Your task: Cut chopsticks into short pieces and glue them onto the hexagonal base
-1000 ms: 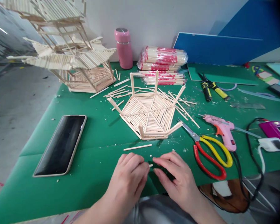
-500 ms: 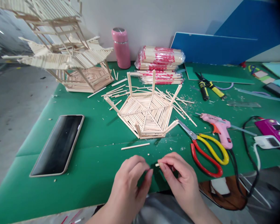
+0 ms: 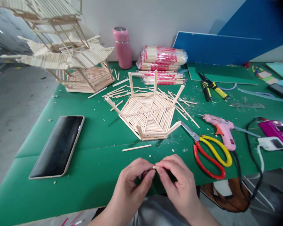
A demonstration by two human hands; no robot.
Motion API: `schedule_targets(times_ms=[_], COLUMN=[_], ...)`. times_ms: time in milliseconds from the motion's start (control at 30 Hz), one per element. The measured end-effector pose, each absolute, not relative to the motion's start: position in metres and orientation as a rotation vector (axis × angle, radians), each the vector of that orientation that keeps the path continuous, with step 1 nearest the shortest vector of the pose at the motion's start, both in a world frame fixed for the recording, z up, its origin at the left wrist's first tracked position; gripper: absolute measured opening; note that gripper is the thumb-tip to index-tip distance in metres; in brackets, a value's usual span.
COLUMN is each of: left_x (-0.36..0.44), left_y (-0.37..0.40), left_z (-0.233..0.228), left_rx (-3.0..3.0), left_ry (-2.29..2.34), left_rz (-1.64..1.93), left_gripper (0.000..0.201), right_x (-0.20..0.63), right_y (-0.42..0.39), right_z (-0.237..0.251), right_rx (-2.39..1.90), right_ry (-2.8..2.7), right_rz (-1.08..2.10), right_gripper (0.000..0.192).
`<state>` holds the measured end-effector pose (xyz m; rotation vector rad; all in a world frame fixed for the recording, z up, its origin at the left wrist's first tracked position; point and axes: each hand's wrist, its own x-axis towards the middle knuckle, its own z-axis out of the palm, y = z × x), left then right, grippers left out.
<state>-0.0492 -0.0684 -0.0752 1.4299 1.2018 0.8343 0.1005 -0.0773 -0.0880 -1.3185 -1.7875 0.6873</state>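
Close to the table's front edge, my left hand (image 3: 134,179) and my right hand (image 3: 178,179) meet fingertip to fingertip. Between them is a short piece of wooden stick (image 3: 154,167), pinched by both; most of it is hidden by the fingers. One loose stick (image 3: 136,147) lies just beyond my hands. Past it stands a hexagonal stick frame (image 3: 147,114), its base filled with sticks and a post rising at each corner. Scissors (image 3: 202,147) with one red and one yellow handle lie right of my right hand.
A phone (image 3: 58,146) lies at left, below a tall stick pavilion (image 3: 68,59). Behind the frame are a pink flask (image 3: 122,48) and wrapped stick bundles (image 3: 161,59). At right are a pink glue gun (image 3: 220,128), pliers (image 3: 212,88) and a black cable (image 3: 247,147).
My left hand has moved right and its fingers have closed on the short stick piece. My right hand has shifted slightly left, bringing the fingertips together.
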Motion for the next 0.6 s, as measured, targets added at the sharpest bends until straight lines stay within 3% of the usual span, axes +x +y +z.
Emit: schedule_targets(times_ms=[267,500,600], left_x=[-0.048,-0.049,-0.046], left_y=[-0.070,-0.071,-0.071], left_z=[-0.073,-0.075,-0.075], left_rx=[0.972,0.528,0.435], left_ry=[1.191,0.974,0.917], left_rz=[0.850,0.724,0.758], left_gripper=[0.020,0.022,0.020], right_x=[0.104,0.104,0.102], right_y=[-0.083,-0.077,-0.074], right_z=[-0.091,-0.078,-0.075], right_rx=[-1.190,-1.120,-1.129], right_ry=[-1.938,-1.698,-1.606], right_rz=[0.503,0.984,0.989], right_gripper=[0.021,0.019,0.011])
